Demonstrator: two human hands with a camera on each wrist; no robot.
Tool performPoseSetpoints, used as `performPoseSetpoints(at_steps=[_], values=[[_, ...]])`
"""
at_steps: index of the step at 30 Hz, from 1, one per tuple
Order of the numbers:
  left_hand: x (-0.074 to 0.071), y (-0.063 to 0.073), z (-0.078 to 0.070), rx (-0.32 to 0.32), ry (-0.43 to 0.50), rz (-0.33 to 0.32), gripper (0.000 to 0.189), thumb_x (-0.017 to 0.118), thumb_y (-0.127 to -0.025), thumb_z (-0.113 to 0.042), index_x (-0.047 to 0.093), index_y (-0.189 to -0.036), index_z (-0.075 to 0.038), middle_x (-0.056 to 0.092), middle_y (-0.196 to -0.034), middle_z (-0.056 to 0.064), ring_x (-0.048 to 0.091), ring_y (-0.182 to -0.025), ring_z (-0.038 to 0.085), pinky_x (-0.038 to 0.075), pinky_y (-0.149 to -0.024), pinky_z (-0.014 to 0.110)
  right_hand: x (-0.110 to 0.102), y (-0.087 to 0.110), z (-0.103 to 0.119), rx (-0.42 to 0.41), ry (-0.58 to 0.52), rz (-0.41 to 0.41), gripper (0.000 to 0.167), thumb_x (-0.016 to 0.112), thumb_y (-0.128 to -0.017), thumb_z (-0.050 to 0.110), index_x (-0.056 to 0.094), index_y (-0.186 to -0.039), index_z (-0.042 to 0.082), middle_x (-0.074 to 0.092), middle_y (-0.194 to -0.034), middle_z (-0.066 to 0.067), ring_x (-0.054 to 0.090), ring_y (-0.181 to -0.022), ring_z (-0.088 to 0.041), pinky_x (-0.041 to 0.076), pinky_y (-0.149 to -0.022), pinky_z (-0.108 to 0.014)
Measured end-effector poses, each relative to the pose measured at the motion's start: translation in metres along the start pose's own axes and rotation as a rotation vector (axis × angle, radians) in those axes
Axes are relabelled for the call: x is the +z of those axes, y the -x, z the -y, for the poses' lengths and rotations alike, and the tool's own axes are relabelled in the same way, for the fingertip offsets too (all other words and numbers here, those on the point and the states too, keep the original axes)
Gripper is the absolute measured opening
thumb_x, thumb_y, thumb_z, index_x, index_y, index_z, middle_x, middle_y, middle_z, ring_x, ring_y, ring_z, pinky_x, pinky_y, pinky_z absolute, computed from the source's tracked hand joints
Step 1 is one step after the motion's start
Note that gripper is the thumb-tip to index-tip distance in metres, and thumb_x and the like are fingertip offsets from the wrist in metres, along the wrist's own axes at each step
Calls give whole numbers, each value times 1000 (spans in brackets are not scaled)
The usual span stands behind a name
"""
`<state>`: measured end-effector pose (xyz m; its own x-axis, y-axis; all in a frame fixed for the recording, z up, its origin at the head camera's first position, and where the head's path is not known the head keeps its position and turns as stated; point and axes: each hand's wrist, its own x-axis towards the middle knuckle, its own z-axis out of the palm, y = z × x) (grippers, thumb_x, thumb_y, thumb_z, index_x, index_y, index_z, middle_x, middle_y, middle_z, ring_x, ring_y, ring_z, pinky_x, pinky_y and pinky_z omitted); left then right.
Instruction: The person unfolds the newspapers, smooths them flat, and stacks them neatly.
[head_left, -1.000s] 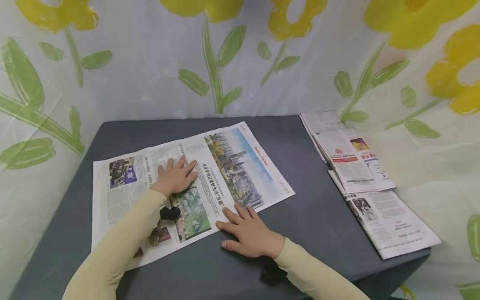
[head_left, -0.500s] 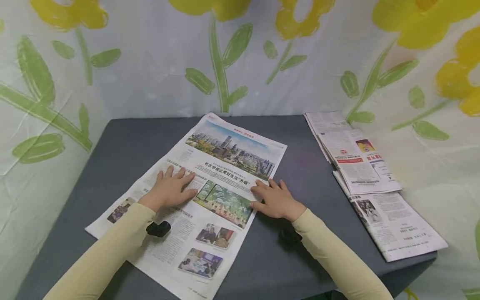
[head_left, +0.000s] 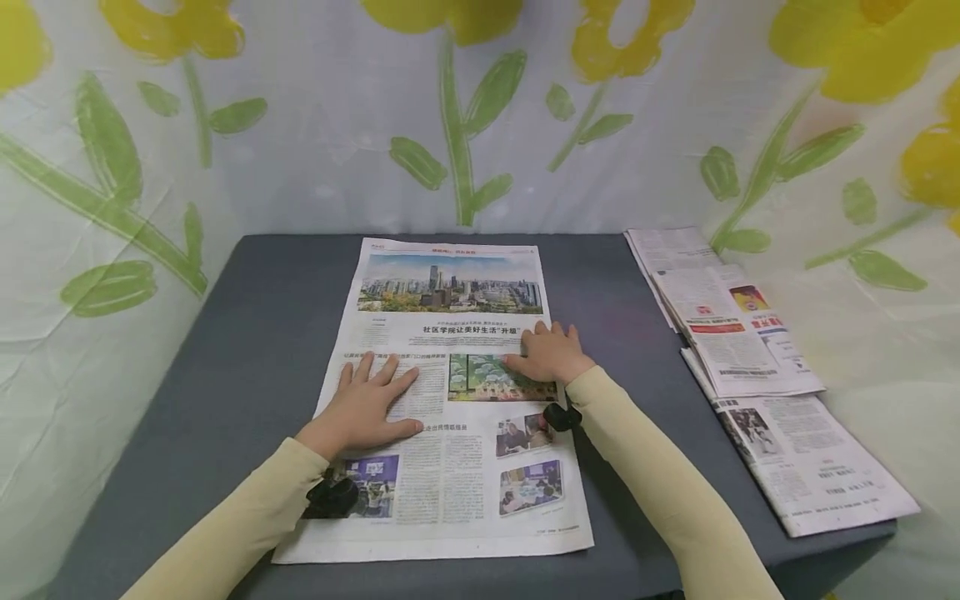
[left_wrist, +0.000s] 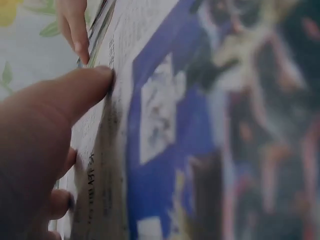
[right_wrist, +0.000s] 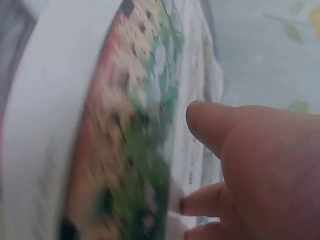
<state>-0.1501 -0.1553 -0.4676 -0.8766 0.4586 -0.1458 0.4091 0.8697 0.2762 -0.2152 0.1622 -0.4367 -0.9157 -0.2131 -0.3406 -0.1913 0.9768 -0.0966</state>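
A newspaper (head_left: 442, 408) lies on the surface (head_left: 225, 358), reaching from near the far edge to near the front edge; overlapping papers (head_left: 757, 350) line the right edge; a sheet (head_left: 322, 133) hangs behind.

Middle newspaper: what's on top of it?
On the newspaper: the left hand, fingers spread, and the right hand across its right edge. The print beneath them is covered; a black wrist device hides part of the lower-left photo.

Head view: high, forward-down over newspaper (head_left: 465, 417); wrist views: close, left sharing purple photo (head_left: 378, 483) with head, right green photo (head_left: 483, 379).
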Motion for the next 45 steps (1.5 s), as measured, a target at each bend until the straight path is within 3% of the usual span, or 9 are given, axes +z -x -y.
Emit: performPoseSetpoints(at_steps=[7, 17, 28, 33, 39, 45], values=[[11, -14, -10, -41, 80, -22, 86, 58, -94, -65, 31, -162, -21, 16, -170, 22, 2, -154, 58, 5, -115, 81, 1, -16, -2, 78, -13, 7, 90, 47, -101, 62, 22, -162, 1, 16, -168, -27, 16, -154, -52, 13, -124, -68], [6, -28, -1, -48, 100, -36, 87, 62, -92, -64, 31, -162, -21, 14, -171, 19, -1, -155, 55, 1, -117, 78, 5, -23, -3, 112, -93, -4, 91, 44, -102, 62, 13, -164, 3, 4, -171, -26, 4, -157, -51, 10, -124, -68], [8, -31, 7, -56, 110, -62, 86, 62, -93, -62, 33, -161, -20, 16, -171, 19, 1, -156, 54, 2, -119, 77, 10, -28, -3, 111, -162, -30, 92, 44, -102, 63, 9, -165, 6, -2, -172, -23, -4, -158, -48, 8, -124, -68], [11, -14, 30, -81, 163, -115, 81, 60, -97, -56, 34, -161, -14, 19, -170, 21, 4, -155, 54, 2, -120, 74, 20, -28, -4, 97, -167, -45, 92, 43, -101, 65, 8, -165, 8, -3, -172, -21, -4, -159, -46, 6, -125, -68], [8, 21, 62, -207, 172, -200, 79, 65, -96, -46, 37, -158, -7, 22, -167, 28, 7, -153, 57, 3, -120, 74, 19, -26, -4, 91, -177, -58, 93, 44, -101, 64, 8, -165, 8, -4, -172, -21, -6, -159, -46, 5, -125, -67], [6, 37, 73, -249, 195, -209, 77, 65, -97, -44, 39, -157, -4, 23, -165, 30, 7, -153, 59, 3, -120, 74, 16, -30, -5, 94, -187, -60, 92, 44, -101, 64, 7, -165, 8, -5, -172, -20, -7, -158, -45, 4, -125, -67]])
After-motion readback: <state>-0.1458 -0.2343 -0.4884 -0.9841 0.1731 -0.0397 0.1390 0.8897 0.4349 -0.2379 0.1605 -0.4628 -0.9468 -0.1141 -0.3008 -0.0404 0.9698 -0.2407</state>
